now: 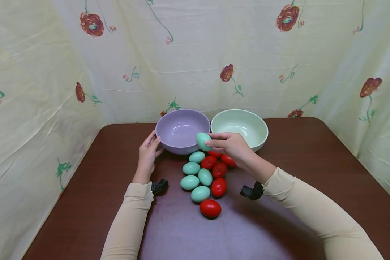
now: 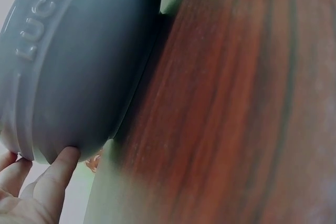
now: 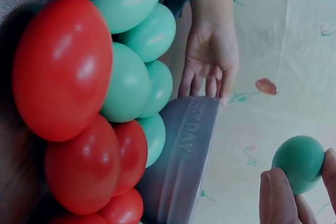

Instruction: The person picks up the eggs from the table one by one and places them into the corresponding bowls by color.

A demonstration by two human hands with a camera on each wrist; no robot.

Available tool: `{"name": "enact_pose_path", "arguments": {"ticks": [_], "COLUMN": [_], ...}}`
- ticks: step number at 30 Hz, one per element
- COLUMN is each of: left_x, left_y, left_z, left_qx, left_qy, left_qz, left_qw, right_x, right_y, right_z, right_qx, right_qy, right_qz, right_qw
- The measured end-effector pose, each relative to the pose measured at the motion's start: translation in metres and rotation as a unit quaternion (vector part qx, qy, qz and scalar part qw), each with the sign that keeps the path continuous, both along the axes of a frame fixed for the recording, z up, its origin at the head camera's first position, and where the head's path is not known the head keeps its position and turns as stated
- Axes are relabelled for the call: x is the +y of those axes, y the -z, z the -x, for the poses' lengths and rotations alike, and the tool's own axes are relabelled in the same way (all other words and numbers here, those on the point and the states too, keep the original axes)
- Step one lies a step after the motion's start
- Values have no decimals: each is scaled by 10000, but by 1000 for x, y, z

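My right hand [image 1: 231, 145] pinches a light green egg [image 1: 203, 141] between thumb and fingers, raised in front of the purple bowl's right side. In the right wrist view the same egg [image 3: 299, 164] shows apart from the others, with fingertips on both sides. My left hand [image 1: 146, 153] holds the purple bowl [image 1: 181, 147] at its left rim, thumb by the edge and fingers along the outer wall. The left wrist view shows fingers [image 2: 62, 174] against the bowl's side, under raised lettering.
Several green eggs [image 1: 189, 182] and red eggs [image 1: 219, 187] lie grouped on the brown table [image 1: 116, 162] before the bowls. One red egg [image 1: 210, 208] is nearest me. A pale green bowl [image 1: 260, 135] stands right beside the purple one. Flowered cloth [image 1: 195, 54] hangs behind.
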State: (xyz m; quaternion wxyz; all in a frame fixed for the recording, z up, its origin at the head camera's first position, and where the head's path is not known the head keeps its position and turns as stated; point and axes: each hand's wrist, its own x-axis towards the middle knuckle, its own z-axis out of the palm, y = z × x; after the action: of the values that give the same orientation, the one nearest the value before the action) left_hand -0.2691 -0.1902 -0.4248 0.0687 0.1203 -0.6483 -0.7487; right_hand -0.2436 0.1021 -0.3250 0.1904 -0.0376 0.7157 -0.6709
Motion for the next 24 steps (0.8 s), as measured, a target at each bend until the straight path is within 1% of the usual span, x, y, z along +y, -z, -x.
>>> {"name": "enact_pose_path", "arguments": {"ticks": [2,6,11,16,22,24], "left_x": [0,-1,0,2,0,-1], "left_y": [0,0,0,1,4,4], "left_z": [-1,-1,0,0,2,2], "left_qx": [-27,-34,-17,-30,74,48], "left_qy": [12,4,-14,-28,-14,-6], "left_qz": [10,3,-14,-17,-19,-8], "left_qw": [10000,10000,10000,10000,10000,10000], "right_x": [-3,-10,-19,-24,-35,-40], "right_y": [-2,-4,-6,-4,-3,-3], "right_z": [2,6,10,15,23,26], "right_qx": [-16,-60,19,13,110,170], "right_qy": [-7,3,21,-70,-47,-3], "right_qz": [-88,-77,-190,-205,-206,-234], "right_qw": [10000,10000,9998,9998,9997,9996]}}
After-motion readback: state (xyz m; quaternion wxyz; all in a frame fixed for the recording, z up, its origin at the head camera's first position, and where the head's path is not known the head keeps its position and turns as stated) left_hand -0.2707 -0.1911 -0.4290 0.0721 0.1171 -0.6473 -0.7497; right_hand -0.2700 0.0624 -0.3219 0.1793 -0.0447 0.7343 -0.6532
